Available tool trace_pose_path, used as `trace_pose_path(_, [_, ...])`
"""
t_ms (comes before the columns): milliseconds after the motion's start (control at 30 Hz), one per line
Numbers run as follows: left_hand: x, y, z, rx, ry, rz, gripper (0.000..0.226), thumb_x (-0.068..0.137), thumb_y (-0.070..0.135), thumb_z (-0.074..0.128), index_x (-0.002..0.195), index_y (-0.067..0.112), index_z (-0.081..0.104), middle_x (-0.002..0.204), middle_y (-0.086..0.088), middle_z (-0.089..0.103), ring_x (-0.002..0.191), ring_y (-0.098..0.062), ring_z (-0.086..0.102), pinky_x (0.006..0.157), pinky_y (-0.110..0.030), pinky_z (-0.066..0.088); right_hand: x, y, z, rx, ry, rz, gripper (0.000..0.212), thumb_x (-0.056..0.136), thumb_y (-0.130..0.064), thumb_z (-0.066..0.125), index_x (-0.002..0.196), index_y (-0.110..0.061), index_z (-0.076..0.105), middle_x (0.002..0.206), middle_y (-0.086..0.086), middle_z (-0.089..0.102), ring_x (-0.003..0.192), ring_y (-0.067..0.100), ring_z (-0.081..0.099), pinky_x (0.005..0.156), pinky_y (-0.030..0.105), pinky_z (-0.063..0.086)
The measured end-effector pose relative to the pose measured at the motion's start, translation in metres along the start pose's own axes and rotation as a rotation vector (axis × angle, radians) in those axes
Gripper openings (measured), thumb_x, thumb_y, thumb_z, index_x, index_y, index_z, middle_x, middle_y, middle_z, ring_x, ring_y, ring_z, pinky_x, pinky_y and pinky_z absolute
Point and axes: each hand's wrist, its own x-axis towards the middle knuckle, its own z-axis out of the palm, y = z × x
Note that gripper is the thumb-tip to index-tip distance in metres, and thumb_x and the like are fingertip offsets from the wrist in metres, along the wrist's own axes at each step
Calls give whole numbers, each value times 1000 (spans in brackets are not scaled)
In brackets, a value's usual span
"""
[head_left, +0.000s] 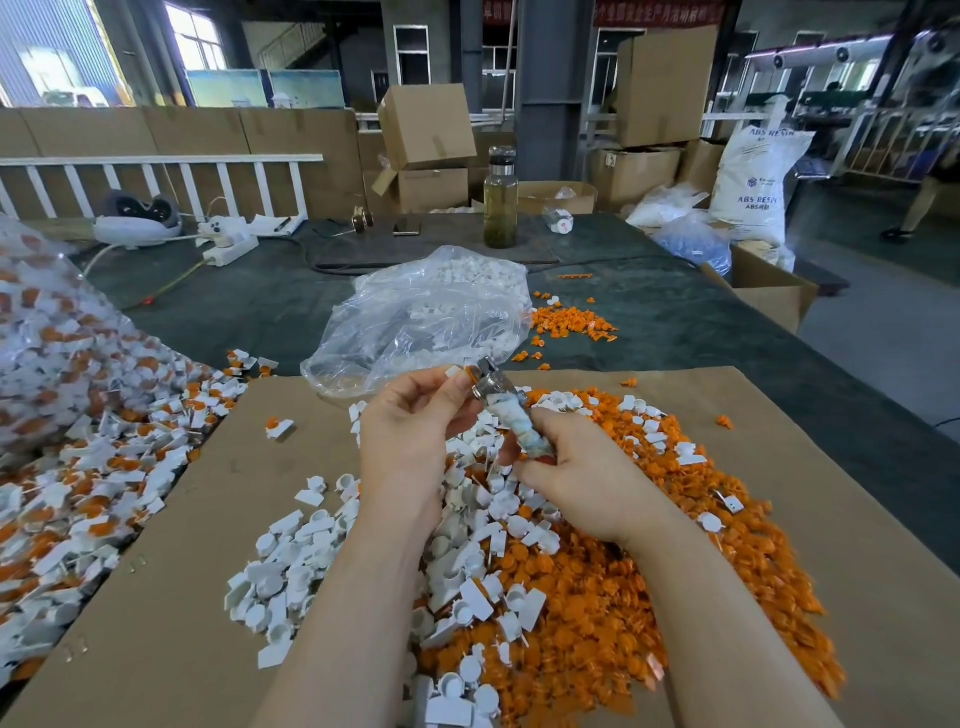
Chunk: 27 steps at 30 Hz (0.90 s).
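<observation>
Cardboard sheet (208, 519) holds the loose orange-white pile (597, 587). Above it, right hand (576, 478) wraps the tool (522, 423) by its taped handle: stiff, metal-headed, likely weighty. Left hand (410, 431) pinches a tiny cap (460, 371) at the tool's head: light, hard, probably slippery, so grip its edges.

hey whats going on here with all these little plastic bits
A person is working over a cardboard sheet heaped with white pieces and orange pieces. The right hand grips a tool by its wrapped handle, while the left hand pinches a small piece against the tool's metal head, apparently to join white and orange parts. A heap of joined pieces lies to the left, and a clear bag of white parts sits just beyond the hands.
</observation>
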Motion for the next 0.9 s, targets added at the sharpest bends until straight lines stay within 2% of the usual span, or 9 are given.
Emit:
trace_pose_path(100, [5, 6, -14, -111, 85, -187, 9, 85, 8, 71, 94, 6, 70, 80, -4, 77, 70, -12, 74, 63, -21, 60, 1, 3, 2, -125, 59, 11, 21, 88, -21, 62, 75, -32, 50, 68, -10, 56, 58, 6, 50, 52, 22, 37])
trace_pose_path(233, [21, 18, -51, -418, 365, -385, 17, 95, 10, 61, 109, 1, 66, 85, -10, 77, 74, -12, 76, 56, -20, 58, 1, 8, 0, -196, 133, 40, 18, 87, -26, 62, 74, -30, 50, 71, -8, 56, 64, 9, 52, 54, 27, 34])
trace_pose_path(367, [31, 24, -90, -711, 580, -367, 26, 103, 7, 49, 127, 3, 58, 92, -11, 73, 70, -12, 75, 57, -23, 59, 3, 14, -4, -228, 189, 83, 11, 86, -25, 61, 78, -27, 53, 73, -7, 59, 67, 12, 54, 55, 30, 39])
trace_pose_path(467, [35, 26, -107, -891, 648, -324, 32, 104, 5, 43, 135, 2, 50, 91, -15, 70, 74, -18, 73, 62, -29, 61, 4, 20, -7, -266, 217, 151, 9, 88, -28, 60, 82, -24, 54, 76, -7, 60, 68, 12, 55, 53, 28, 38])
trace_pose_path(567, [38, 25, -114, -985, 685, -302, 31, 104, 7, 43, 133, 1, 51, 87, -16, 71, 80, -21, 74, 61, -31, 62, 5, 25, -10, -289, 233, 202, 10, 88, -30, 60, 84, -25, 53, 77, -7, 59, 68, 11, 55, 53, 28, 37])
trace_pose_path(633, [39, 23, -116, -1011, 699, -296, 28, 103, 8, 44, 129, 0, 53, 89, -17, 73, 81, -19, 76, 59, -30, 62, 5, 27, -12, -307, 232, 228, 10, 88, -31, 60, 91, -23, 55, 83, -7, 60, 72, 11, 55, 55, 28, 39])
trace_pose_path(767, [40, 19, -118, -986, 697, -288, 25, 102, 9, 48, 124, 1, 56, 98, -14, 73, 84, -17, 76, 65, -28, 62, 6, 29, -13, -273, 227, 262, 12, 88, -29, 60, 97, -21, 57, 90, -4, 62, 76, 13, 58, 59, 31, 48])
trace_pose_path(833, [38, 19, -114, -862, 664, -296, 23, 98, 7, 57, 120, 1, 59, 100, -11, 73, 79, -14, 76, 61, -24, 60, 6, 31, -14, -289, 244, 293, 7, 88, -27, 59, 91, -21, 56, 85, -3, 62, 74, 15, 58, 58, 32, 48])
trace_pose_path(900, [36, 21, -106, -581, 599, -331, 22, 91, 8, 67, 113, 4, 66, 93, -6, 76, 72, -7, 74, 61, -18, 58, 6, 33, -15, -317, 293, 319, 12, 89, -24, 58, 79, -24, 51, 76, -3, 58, 67, 14, 55, 51, 28, 36])
